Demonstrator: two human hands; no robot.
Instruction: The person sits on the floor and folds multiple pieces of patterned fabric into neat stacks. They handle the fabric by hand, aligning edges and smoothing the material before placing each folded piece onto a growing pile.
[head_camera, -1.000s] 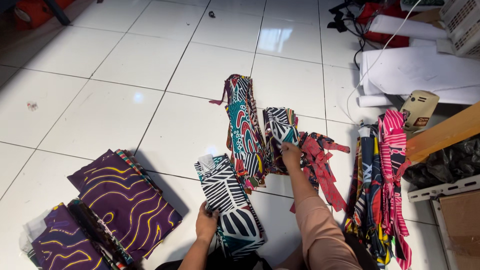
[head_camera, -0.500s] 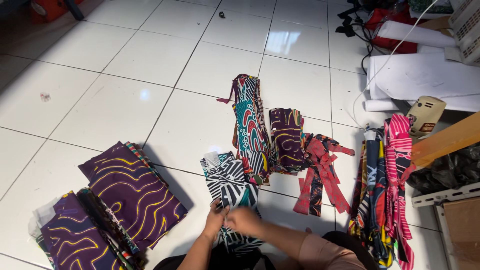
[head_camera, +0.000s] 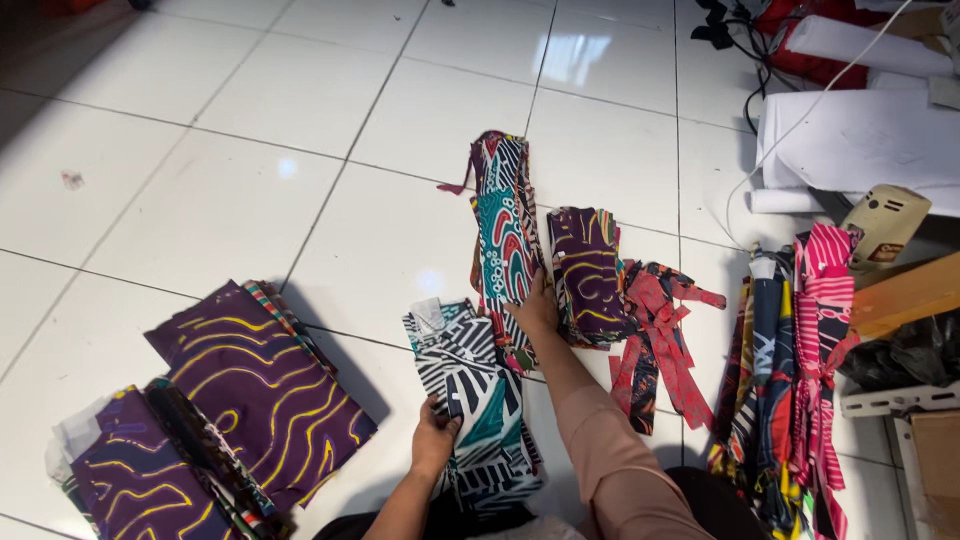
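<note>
Head view of a white tiled floor (head_camera: 230, 200) strewn with cut printed fabric. The left hand (head_camera: 434, 441), at lower centre, gripped the near left edge of a black-and-white zebra-print stack (head_camera: 470, 395) lying on the tiles, thumb on top. A small pale rectangular tag (head_camera: 428, 315) lay on that stack's far left corner. The right hand (head_camera: 537, 308), in a pink sleeve (head_camera: 610, 450), reached to mid-frame and rested, fingers curled, on the near end of a long teal, red and white patterned strip pile (head_camera: 503, 225); whether it pinched the cloth could not be told. The hands were well apart. Just right of that pile lay a purple piece with yellow lines (head_camera: 585, 270), then red ties (head_camera: 655, 340). Purple folded stacks (head_camera: 255, 385) occupied the lower left. At the right edge stood pink-striped strips (head_camera: 820, 330), a beige cloth cutter (head_camera: 882, 222) bearing a small red rectangular label, and white fabric rolls (head_camera: 860, 140).
</note>
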